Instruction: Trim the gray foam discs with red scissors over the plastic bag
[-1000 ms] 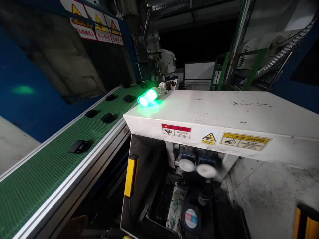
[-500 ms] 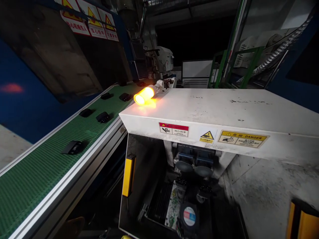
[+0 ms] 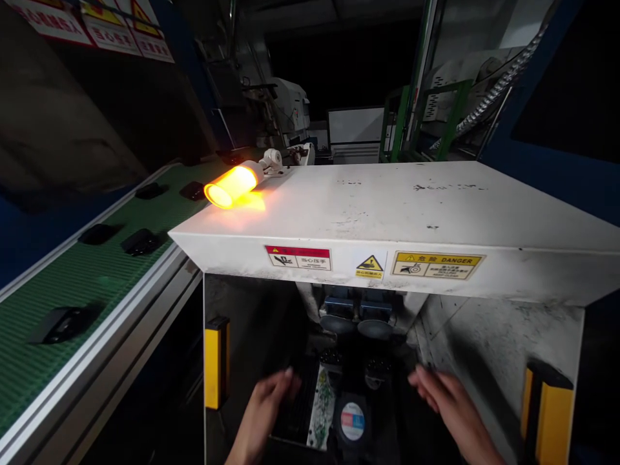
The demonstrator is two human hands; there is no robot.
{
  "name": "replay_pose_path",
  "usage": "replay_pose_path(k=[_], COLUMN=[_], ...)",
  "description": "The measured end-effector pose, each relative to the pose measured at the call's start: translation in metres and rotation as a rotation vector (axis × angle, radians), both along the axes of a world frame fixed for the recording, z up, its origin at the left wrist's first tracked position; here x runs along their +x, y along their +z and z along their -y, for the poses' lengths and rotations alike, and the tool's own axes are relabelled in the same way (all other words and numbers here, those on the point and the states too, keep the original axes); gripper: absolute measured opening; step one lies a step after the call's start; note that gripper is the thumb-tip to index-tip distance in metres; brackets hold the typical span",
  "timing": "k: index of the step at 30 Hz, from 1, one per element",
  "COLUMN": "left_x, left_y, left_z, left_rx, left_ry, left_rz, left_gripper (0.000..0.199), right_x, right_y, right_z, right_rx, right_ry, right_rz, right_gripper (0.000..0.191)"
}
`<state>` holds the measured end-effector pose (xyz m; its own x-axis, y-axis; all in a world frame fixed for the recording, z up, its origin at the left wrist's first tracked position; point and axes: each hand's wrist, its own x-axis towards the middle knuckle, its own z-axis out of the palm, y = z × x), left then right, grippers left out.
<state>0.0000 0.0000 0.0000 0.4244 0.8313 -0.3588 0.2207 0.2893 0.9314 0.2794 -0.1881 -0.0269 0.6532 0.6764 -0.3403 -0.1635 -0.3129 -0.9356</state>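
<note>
we had both hands inside the machine bay: our left hand open at the black tray, our right hand open, gripping nothing. the circuit board and fan lay untouched between them; nothing was lifted yet.
</note>
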Motion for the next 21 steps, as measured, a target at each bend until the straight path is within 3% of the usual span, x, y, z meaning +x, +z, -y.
replay_pose_path(k=[4, 7, 11, 15, 21], left_x=[0.066, 0.095, 0.104, 0.109, 0.114], left_y=[-0.011, -0.02, -0.029, -0.033, -0.033], left_z=[-0.048, -0.068, -0.069, -0.061, -0.055], left_rx=[-0.112, -0.23, -0.325, -0.365, -0.397], left_ry=[-0.139, -0.172, -0.147, -0.041, 0.057], left_rz=[0.056, 0.024, 0.002, 0.041, 0.162], left_gripper=[0.055, 0.067, 0.073, 0.065, 0.05], right_x=[0.016, 0.014, 0.006, 0.004, 0.008], right_y=[-0.009, -0.014, -0.024, -0.032, -0.031], right_z=[-0.071, -0.098, -0.106, -0.108, -0.105], right_rx=[0.064, 0.043, 0.011, 0.01, 0.075], right_ry=[-0.016, 0.01, 0.007, -0.002, -0.007], right_rz=[-0.105, -0.224, -0.348, -0.459, -0.575], right_gripper=[0.062, 0.067, 0.072, 0.079, 0.063])
